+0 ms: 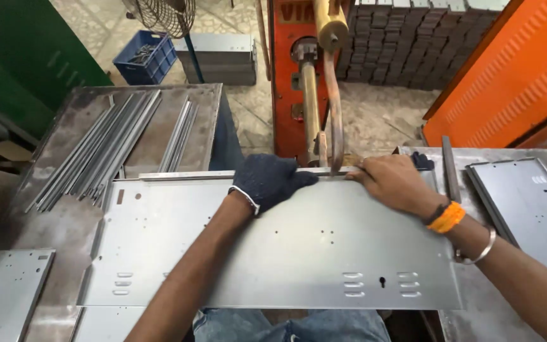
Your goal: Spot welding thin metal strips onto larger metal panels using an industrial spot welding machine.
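We press our gloved left hand and bare right hand flat on the far edge of the grey sheet-metal panel, fingers spread and pressing down rather than curled around anything, apparently to pin a narrow metal strip along that edge under the copper electrode arms of the orange spot welder. The panel lies across the gap between two tables; more strips wait on the left table, another panel to the right, and the electrodes stand between our hands.
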